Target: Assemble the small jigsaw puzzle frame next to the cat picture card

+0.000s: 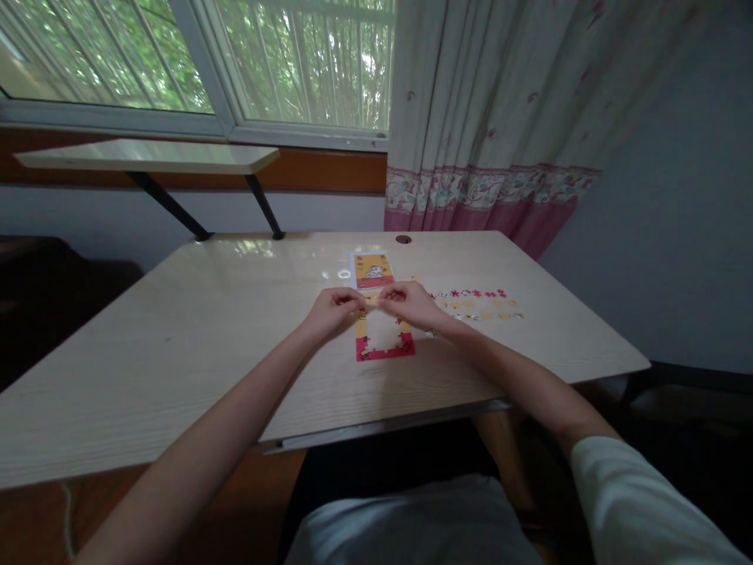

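Observation:
Both hands meet over the top of a partly assembled jigsaw puzzle (385, 352), whose red and yellow border surrounds a bare middle. My left hand (334, 308) is closed in a pinch at the puzzle's upper left. From the right, my right hand (413, 304) pinches too, its fingertips close to those of the left. A small yellowish puzzle piece (372, 303) shows between the fingertips, partly hidden by them. Just beyond the hands lies a picture card (372, 268) with a white animal on yellow and red.
Loose puzzle pieces (485, 304), red, yellow and white, lie in rows to the right, some behind my right forearm. A raised shelf (153, 157) stands on the back left of the wooden desk (212, 337). Near the back edge is a round cable hole (403, 239). Behind hangs a curtain (471, 118).

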`<action>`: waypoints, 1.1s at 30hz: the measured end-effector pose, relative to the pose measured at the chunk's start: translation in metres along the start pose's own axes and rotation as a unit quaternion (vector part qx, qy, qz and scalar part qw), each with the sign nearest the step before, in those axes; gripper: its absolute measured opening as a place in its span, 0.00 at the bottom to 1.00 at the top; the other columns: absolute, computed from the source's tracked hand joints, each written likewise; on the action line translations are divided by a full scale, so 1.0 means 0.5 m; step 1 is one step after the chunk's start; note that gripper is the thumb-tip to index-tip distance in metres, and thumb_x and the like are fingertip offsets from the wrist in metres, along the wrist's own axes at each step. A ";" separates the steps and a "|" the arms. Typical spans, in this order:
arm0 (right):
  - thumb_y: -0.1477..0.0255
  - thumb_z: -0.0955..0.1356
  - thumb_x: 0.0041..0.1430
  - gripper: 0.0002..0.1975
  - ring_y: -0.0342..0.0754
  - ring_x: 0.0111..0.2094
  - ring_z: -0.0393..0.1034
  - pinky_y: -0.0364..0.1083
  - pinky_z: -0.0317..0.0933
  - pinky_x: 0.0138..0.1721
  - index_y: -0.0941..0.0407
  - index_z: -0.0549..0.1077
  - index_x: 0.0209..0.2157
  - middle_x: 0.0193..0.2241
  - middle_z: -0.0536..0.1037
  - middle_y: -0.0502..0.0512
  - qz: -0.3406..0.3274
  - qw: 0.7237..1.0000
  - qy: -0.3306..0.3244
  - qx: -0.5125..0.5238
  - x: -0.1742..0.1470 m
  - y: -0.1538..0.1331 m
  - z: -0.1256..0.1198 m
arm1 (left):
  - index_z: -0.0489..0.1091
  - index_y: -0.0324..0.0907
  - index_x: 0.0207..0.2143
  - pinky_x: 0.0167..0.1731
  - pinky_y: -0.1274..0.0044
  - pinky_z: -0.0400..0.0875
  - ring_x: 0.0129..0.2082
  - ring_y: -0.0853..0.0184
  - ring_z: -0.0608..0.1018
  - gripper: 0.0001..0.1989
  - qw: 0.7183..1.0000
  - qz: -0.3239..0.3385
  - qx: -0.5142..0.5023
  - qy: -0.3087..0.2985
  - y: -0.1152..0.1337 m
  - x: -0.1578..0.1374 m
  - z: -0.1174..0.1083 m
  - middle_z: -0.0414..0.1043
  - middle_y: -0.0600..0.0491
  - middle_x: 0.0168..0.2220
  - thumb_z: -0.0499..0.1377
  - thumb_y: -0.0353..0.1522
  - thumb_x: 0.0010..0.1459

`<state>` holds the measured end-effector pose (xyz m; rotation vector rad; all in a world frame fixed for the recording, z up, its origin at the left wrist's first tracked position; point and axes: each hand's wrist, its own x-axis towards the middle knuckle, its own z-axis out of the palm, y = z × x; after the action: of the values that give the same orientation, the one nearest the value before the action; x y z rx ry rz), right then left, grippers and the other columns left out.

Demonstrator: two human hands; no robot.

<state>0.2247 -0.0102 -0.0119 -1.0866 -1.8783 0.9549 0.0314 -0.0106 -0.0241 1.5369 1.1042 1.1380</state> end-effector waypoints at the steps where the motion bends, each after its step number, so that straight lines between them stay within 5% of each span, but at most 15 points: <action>1: 0.69 0.68 0.48 0.08 0.40 0.24 0.63 0.40 0.56 0.26 0.59 0.74 0.28 0.22 0.73 0.50 0.010 1.000 -0.012 0.011 0.003 0.001 -0.011 | 0.74 0.39 0.23 0.31 0.75 0.66 0.26 0.67 0.73 0.08 1.000 0.005 0.012 -0.008 0.001 -0.001 -0.001 0.75 0.51 0.24 0.63 0.36 0.41; 4: 0.71 0.68 0.46 0.06 0.39 0.24 0.63 0.40 0.56 0.26 0.59 0.74 0.26 0.22 0.73 0.50 0.020 0.999 -0.040 -0.016 0.006 0.000 -0.073 | 0.75 0.39 0.26 0.29 0.76 0.65 0.26 0.67 0.73 0.09 0.997 0.019 0.077 -0.014 0.006 -0.005 -0.009 0.76 0.50 0.26 0.62 0.37 0.45; 12: 0.64 0.68 0.46 0.13 0.40 0.22 0.62 0.41 0.53 0.23 0.60 0.75 0.28 0.21 0.73 0.52 0.123 0.971 -0.033 -0.201 -0.076 0.038 -0.330 | 0.76 0.42 0.27 0.25 0.77 0.59 0.22 0.69 0.68 0.07 0.953 0.086 0.289 0.017 0.007 0.001 -0.049 0.74 0.52 0.25 0.58 0.34 0.48; 16: 0.60 0.70 0.41 0.17 0.41 0.22 0.62 0.41 0.53 0.23 0.60 0.75 0.28 0.21 0.73 0.52 0.183 0.958 -0.037 -0.218 -0.129 0.077 -0.401 | 0.75 0.42 0.27 0.26 0.77 0.60 0.22 0.68 0.68 0.08 0.942 0.092 0.322 -0.003 0.007 0.004 -0.052 0.74 0.51 0.26 0.57 0.33 0.49; 23: 0.56 0.69 0.44 0.19 0.39 0.16 0.56 0.41 0.50 0.18 0.59 0.75 0.28 0.15 0.68 0.48 0.249 0.949 -0.057 -0.186 -0.166 0.117 -0.404 | 0.75 0.42 0.28 0.26 0.77 0.60 0.23 0.68 0.69 0.08 0.931 0.102 0.351 -0.011 -0.006 0.010 -0.058 0.74 0.51 0.27 0.56 0.33 0.50; 29: 0.64 0.70 0.44 0.13 0.40 0.19 0.61 0.42 0.53 0.21 0.59 0.76 0.29 0.20 0.72 0.52 0.218 0.932 -0.010 -0.289 -0.148 0.095 -0.383 | 0.76 0.42 0.28 0.27 0.77 0.60 0.23 0.68 0.69 0.08 0.928 0.106 0.356 -0.014 -0.005 0.010 -0.058 0.74 0.51 0.27 0.56 0.32 0.50; 33: 0.67 0.69 0.45 0.11 0.42 0.22 0.63 0.42 0.55 0.24 0.58 0.77 0.30 0.23 0.74 0.53 0.167 0.934 -0.045 -0.312 -0.122 0.073 -0.342 | 0.75 0.41 0.29 0.27 0.76 0.60 0.24 0.67 0.70 0.09 0.926 0.106 0.363 -0.015 0.000 0.007 -0.059 0.74 0.50 0.27 0.56 0.32 0.51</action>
<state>0.4075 -0.0132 0.0170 -1.8093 -2.1814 0.5874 0.0035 -0.0029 -0.0184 2.2781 1.4599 0.8688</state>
